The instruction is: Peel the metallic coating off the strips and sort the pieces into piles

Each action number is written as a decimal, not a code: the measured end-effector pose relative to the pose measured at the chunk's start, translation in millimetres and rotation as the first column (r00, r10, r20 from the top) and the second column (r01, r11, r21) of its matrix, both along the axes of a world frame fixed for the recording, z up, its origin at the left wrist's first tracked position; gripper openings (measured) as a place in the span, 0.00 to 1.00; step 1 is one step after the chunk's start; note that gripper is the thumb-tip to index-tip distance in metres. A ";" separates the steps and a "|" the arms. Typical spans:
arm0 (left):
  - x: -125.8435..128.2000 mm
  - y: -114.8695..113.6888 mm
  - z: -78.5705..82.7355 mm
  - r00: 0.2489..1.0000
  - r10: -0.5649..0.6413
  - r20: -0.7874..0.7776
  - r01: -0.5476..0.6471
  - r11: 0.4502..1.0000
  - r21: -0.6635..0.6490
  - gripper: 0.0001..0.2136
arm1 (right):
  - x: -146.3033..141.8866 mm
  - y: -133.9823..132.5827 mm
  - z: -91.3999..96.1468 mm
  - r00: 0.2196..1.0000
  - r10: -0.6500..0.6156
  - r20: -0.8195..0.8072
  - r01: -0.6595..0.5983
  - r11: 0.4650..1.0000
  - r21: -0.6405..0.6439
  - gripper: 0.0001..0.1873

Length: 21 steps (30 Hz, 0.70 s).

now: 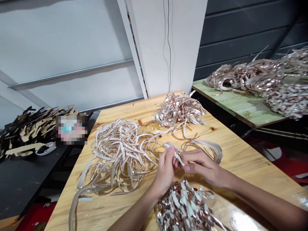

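Here's a narrow cream strip (178,158) with a rosy metallic sheen, pinched at a slant between the left hand (164,171) and the right hand (201,165)! Just past the fingers, a loose bundle of curled strips (204,150) lies close by, a big tangled heap (120,154) sprawls beside the left hand, and chopped shiny pieces (183,205) pile up at the near edge of the tabletop (252,166)

Left hand (165,171), right hand (201,165) together, fingers (190,160) pinching.
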State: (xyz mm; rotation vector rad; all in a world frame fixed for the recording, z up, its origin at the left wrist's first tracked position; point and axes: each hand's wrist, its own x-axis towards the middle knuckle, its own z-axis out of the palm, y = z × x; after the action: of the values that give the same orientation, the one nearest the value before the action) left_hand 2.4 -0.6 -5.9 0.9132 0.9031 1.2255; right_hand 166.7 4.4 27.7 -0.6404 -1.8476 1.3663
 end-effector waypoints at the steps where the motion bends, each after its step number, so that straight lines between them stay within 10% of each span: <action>1: 1.0 0.3 0.8 1.000 0.001 0.020 -0.001 1.000 -0.014 0.28 | 0.0 -0.1 0.7 1.000 0.012 -0.004 -0.012 1.000 0.002 0.15; 21: 0.1 4.8 8.8 0.979 0.103 -0.174 -0.089 0.992 0.088 0.21 | -2.4 2.8 -4.1 0.990 0.144 -0.010 -0.142 0.986 0.085 0.13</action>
State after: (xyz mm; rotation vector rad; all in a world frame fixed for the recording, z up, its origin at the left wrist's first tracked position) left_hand 2.5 4.1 2.9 1.0660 1.0570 1.2844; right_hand 164.4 7.2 23.5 -0.4594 -1.9583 1.3716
